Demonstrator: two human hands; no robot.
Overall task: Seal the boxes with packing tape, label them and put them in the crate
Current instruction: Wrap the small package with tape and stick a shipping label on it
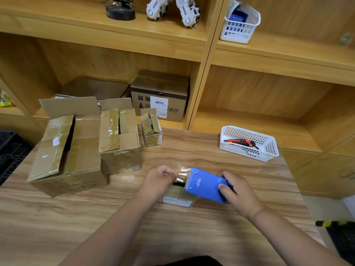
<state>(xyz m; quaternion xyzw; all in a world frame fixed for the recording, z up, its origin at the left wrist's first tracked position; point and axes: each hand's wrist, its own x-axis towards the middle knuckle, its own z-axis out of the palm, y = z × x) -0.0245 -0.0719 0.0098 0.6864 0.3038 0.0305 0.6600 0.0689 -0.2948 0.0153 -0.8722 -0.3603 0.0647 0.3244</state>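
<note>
Both hands: right grips blue dispenser, left apparently pinches tape.

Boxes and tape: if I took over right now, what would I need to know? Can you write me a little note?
Left hand: pinching the loose end of the clear tape.
Right hand: gripping the blue tape dispenser, held over a small box on the table.
Three more boxes wait at the back left: a big box, a middle box and a little box, all with flaps still open.
A black crate sits off the table's left edge.
Done: nothing is sealed yet, as far as I can see.
Left: tape every box, label them, put them in the crate.
</note>
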